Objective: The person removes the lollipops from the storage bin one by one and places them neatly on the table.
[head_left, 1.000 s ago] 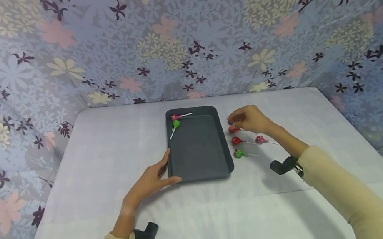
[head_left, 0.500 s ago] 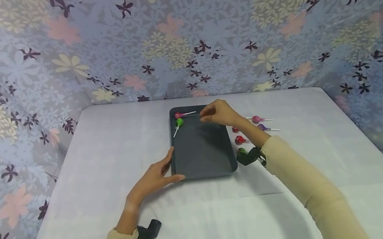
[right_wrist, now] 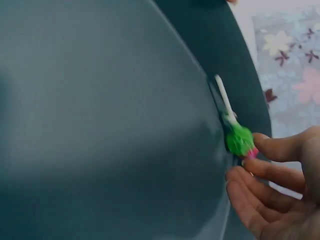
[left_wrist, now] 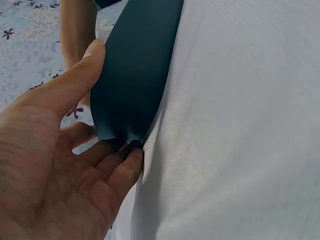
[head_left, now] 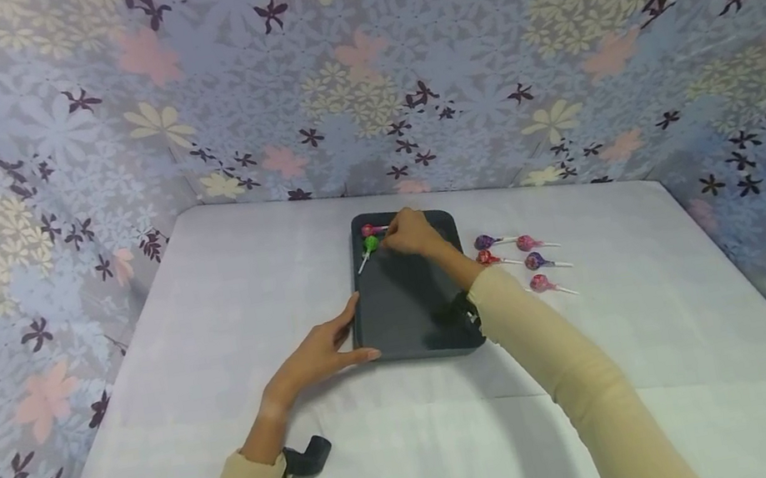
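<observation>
A dark grey tray [head_left: 409, 328] lies on the white-covered table. My left hand [head_left: 326, 352] grips its near left corner, thumb along the near edge and fingers against the left side; the left wrist view shows this left hand [left_wrist: 75, 145] close up. My right hand [head_left: 414, 235] is inside the tray's far left part. There, a green lollipop [head_left: 371, 244] and a pink-red lollipop [head_left: 368, 230] lie near the corner. In the right wrist view, thumb and index finger of the right hand [right_wrist: 280, 175] pinch a pink lollipop wrapper [right_wrist: 252, 153] right beside the green lollipop [right_wrist: 240, 140].
Right of the tray lie several lollipops: a purple lollipop [head_left: 484, 241], a red lollipop [head_left: 485, 257], a pink lollipop [head_left: 541, 283] and others. My right sleeve [head_left: 563, 361] hides part of that group. A flowered cloth [head_left: 361, 107] hangs behind the table.
My right hand has moved left from the lollipops beside the tray, over the tray, to its far left part. The left hand stays at the tray's corner. The head view has shifted slightly.
</observation>
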Demonstrator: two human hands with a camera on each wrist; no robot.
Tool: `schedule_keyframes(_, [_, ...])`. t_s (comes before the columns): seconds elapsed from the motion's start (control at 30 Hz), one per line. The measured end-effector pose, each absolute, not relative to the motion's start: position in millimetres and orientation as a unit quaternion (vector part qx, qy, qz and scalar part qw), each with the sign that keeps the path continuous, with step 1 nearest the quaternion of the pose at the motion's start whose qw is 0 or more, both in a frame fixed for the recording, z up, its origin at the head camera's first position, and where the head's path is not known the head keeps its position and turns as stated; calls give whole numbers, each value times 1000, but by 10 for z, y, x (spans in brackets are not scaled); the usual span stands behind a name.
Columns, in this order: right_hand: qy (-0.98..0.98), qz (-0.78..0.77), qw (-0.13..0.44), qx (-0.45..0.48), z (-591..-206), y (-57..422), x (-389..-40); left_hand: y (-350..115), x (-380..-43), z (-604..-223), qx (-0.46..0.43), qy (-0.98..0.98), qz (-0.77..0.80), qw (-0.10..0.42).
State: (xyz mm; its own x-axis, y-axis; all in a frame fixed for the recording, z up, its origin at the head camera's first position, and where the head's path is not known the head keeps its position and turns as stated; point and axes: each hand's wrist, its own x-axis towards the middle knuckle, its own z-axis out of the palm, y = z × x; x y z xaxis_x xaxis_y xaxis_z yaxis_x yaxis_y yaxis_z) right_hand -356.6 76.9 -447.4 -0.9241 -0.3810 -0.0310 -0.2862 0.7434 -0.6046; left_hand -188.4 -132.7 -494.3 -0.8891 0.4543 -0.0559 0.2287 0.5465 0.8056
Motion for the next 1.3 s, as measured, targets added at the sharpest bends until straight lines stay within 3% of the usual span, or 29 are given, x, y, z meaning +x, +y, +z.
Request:
schedule_keyframes(0.27, [948, -293, 77, -93, -4605, 484, -3594, -1332, -1882, -4955, 199, 865, 442, 131])
schedule_keyframes(1.3, [942, -266, 92, -184, -4649, 427, -3673, -1359, -1898, -4938, 201, 866, 438, 135])
